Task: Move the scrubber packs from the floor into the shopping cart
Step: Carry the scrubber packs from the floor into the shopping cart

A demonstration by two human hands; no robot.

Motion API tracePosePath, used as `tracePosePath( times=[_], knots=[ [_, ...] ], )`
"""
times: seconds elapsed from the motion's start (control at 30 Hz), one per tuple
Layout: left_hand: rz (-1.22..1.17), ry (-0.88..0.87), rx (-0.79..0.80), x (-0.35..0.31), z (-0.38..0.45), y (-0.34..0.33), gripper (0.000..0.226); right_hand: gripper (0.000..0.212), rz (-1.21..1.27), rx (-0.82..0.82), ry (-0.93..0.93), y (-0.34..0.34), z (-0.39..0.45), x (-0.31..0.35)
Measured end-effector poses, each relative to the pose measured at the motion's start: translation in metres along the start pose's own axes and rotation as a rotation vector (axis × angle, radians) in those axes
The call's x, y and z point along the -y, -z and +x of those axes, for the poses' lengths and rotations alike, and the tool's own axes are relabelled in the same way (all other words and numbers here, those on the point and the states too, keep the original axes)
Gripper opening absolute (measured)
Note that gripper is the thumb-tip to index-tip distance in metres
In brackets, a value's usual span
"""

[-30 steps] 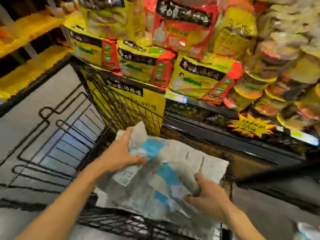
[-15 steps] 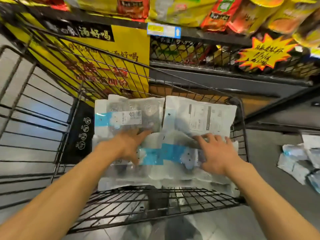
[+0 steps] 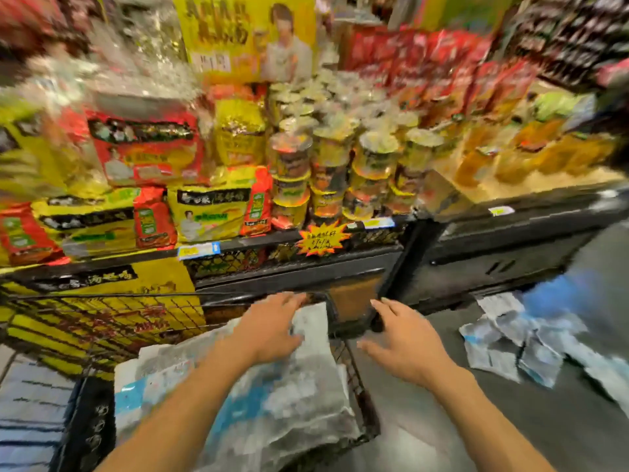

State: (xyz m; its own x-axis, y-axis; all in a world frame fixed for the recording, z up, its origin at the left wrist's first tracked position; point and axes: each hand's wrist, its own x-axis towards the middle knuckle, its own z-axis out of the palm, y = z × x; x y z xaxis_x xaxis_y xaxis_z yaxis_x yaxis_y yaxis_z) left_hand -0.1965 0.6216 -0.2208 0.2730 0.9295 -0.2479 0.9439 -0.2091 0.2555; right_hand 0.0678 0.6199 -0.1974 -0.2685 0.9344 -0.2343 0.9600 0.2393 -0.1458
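Clear and blue scrubber packs (image 3: 299, 407) lie stacked in the black wire shopping cart (image 3: 366, 403) at the lower left. My left hand (image 3: 272, 330) hovers over the top of that stack with its fingers spread, holding nothing. My right hand (image 3: 405, 342) is open too, in the air just right of the cart's rim, fingers pointing toward the shelf base. Several more scrubber packs (image 3: 510, 338) lie scattered on the grey floor to the right. The frame is blurred by motion.
A shop shelf (image 3: 299, 243) full of yellow and red noodle bags and cup noodles stands right behind the cart. Its black base (image 3: 503, 264) runs along the floor behind the scattered packs. A yellow banner (image 3: 112, 301) shows through the cart's wire side.
Both hands have let go of the packs laid in the cart and lifted off them. My right hand has swung out past the cart's right rim. The view has turned right and up.
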Motion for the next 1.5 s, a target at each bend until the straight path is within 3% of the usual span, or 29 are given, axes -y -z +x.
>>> tracePosePath(
  times=[0.17,0.3,0.4,0.53,0.67,0.83,1.07,1.2,1.5],
  knots=[
    [0.030,-0.271,-0.152,-0.160,0.058,0.056,0.076,0.139,0.074,-0.229,-0.232,0.070,-0.090,-0.141],
    [0.059,-0.482,-0.221,-0.303,0.104,0.082,0.078,0.140,0.119,-0.342,-0.483,0.104,-0.174,-0.255],
    [0.113,-0.620,-0.222,-0.401,0.135,0.088,0.081,0.152,0.092,-0.385,-0.615,0.124,-0.222,-0.324],
    [0.128,-0.789,-0.222,-0.507,0.169,0.082,0.081,0.112,0.129,-0.434,-0.781,0.135,-0.266,-0.393],
    [0.167,-0.893,-0.180,-0.585,0.210,0.065,0.083,0.094,0.122,-0.412,-0.900,0.134,-0.284,-0.458],
    [0.172,-0.979,-0.135,-0.661,0.281,0.047,0.082,0.094,0.137,-0.410,-1.009,0.141,-0.281,-0.532],
    [0.201,-1.081,-0.069,-0.765,0.392,0.038,0.081,0.113,0.184,-0.412,-1.139,0.171,-0.254,-0.629],
    [0.197,-1.105,-0.042,-0.832,0.437,0.026,0.081,0.092,0.166,-0.404,-1.192,0.181,-0.252,-0.689],
    [0.220,-1.119,0.034,-0.985,0.533,-0.032,0.078,0.090,0.243,-0.378,-1.240,0.162,-0.262,-0.865]
  ],
)
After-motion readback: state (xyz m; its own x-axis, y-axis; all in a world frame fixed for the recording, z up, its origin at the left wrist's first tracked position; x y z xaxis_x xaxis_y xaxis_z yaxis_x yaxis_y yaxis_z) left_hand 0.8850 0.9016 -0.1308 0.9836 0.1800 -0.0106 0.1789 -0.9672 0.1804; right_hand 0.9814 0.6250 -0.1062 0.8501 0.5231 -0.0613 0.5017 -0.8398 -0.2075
